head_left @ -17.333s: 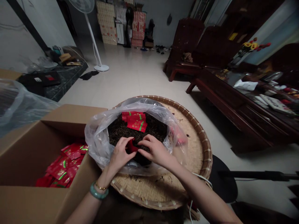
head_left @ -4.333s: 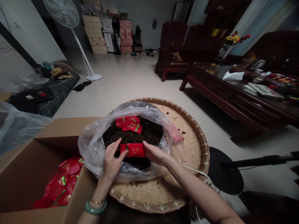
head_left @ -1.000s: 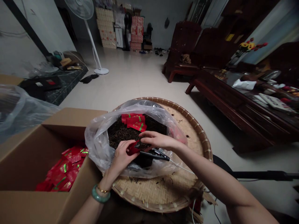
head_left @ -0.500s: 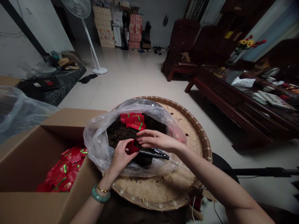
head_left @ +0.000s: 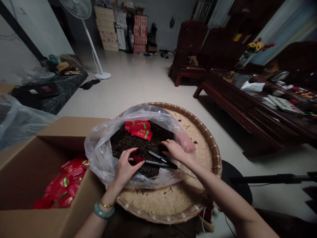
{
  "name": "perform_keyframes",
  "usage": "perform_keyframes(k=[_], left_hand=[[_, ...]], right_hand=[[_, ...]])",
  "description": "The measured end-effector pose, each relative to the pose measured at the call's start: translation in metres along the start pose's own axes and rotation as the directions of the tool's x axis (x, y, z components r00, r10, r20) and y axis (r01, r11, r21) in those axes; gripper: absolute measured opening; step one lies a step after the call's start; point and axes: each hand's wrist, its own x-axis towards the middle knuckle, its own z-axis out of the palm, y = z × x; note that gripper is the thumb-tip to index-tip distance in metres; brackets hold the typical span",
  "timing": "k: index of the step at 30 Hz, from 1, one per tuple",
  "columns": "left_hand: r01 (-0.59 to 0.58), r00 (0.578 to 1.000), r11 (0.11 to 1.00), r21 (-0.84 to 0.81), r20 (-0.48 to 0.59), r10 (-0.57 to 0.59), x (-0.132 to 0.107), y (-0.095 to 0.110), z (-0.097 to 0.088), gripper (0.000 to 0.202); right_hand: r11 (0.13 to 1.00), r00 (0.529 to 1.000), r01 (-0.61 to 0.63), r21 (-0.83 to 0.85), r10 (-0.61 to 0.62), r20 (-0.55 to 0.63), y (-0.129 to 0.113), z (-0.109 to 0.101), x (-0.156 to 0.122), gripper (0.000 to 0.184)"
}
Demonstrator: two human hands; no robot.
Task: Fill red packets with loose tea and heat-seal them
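My left hand pinches a small red packet over the leaves, its mouth spread apart. Dark dried tea leaves fill a clear plastic bag. At the right side of the heap, my right hand has its fingers curled into the leaves, the tips partly hidden. A black tong-like tool with a cord lies across the bag between my hands, its jaws apart and one tip close to the packet. Several flat red packets rest on the leaves at the back.
The bag sits on a round woven bamboo tray with scattered leaf bits. To the left stands an open cardboard box holding many red packets. A dark wooden table, a white fan and stacked cartons stand beyond.
My right hand has moved from the packet's mouth rightward and down into the leaves. My left hand keeps the packet in nearly the same place. The view has shifted slightly.
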Motion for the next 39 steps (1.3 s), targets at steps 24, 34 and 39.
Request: perform_keyframes(k=[24, 34, 39], left_hand=[[-0.037, 0.999, 0.999, 0.040, 0.008, 0.037, 0.001, -0.001, -0.001, 0.042], [-0.038, 0.999, 0.999, 0.022, 0.007, 0.038, 0.000, -0.002, -0.002, 0.044], [-0.034, 0.999, 0.999, 0.021, -0.005, 0.034, 0.000, -0.001, -0.003, 0.043]], right_hand=[[0.447, 0.953, 0.036, 0.894, 0.253, -0.164, -0.019, -0.021, 0.003, 0.020], [0.418, 0.971, 0.192, 0.888, 0.049, -0.232, -0.090, -0.036, -0.007, 0.021], [0.324, 0.978, 0.161, 0.932, 0.077, -0.196, -0.088, -0.034, -0.007, 0.023]])
